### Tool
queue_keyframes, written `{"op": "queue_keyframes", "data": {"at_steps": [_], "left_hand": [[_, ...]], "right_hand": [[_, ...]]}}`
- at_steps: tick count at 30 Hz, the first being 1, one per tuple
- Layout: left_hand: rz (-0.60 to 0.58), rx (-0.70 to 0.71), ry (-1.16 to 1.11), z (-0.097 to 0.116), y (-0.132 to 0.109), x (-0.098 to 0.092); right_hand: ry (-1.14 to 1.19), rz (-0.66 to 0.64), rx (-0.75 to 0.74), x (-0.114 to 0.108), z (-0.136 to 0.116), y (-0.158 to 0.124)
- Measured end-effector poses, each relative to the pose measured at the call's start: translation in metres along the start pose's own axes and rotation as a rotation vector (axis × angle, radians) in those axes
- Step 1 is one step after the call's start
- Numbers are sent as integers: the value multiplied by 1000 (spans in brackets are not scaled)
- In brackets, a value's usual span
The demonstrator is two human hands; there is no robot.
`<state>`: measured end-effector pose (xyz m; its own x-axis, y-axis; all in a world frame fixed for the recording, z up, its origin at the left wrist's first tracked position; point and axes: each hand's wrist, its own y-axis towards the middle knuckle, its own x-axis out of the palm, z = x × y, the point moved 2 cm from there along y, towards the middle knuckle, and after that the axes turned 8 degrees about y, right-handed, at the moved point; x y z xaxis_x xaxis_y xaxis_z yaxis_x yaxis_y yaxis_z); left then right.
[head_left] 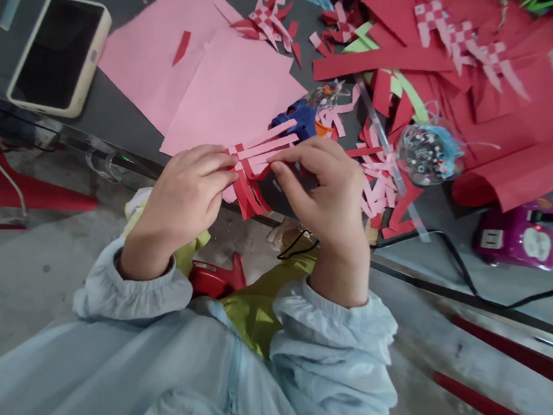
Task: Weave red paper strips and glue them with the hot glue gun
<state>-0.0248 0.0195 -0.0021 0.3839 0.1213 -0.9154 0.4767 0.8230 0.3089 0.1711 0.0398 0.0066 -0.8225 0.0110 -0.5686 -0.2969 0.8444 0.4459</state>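
Observation:
A piece of woven paper strips (pixel 247 167), red and pink, is held between my two hands at the near edge of the table. Its pink strips fan out to the right and its red ones hang toward me. My left hand (pixel 183 192) pinches the checkered woven part from the left. At the right, my right hand (pixel 324 189) closes thumb and forefinger on the end of a pink strip. Just beyond the hands lie large sheets of pink paper (pixel 239 86) and a dark blue object (pixel 299 117), partly hidden by the strips.
A phone-like device (pixel 59 53) lies at the left. Finished-looking checkered paper pieces (pixel 265 20) rest at the back. Red paper sheets (pixel 505 118), a clear cup of beads (pixel 429 154) and a purple box with a black cable (pixel 518 234) occupy the right.

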Motion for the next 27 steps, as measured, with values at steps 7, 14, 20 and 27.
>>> {"op": "queue_keyframes", "data": {"at_steps": [7, 14, 20, 27], "left_hand": [[-45, 38, 70, 6, -2, -3], [-36, -1, 99, 10, 1, -1], [-9, -218, 133, 15, 11, 3], [27, -310, 222, 19, 22, 6]], "right_hand": [[-2, 111, 51, 18, 11, 15], [22, 130, 63, 21, 8, 16], [154, 162, 92, 26, 8, 12], [245, 166, 106, 25, 4, 11]]}}
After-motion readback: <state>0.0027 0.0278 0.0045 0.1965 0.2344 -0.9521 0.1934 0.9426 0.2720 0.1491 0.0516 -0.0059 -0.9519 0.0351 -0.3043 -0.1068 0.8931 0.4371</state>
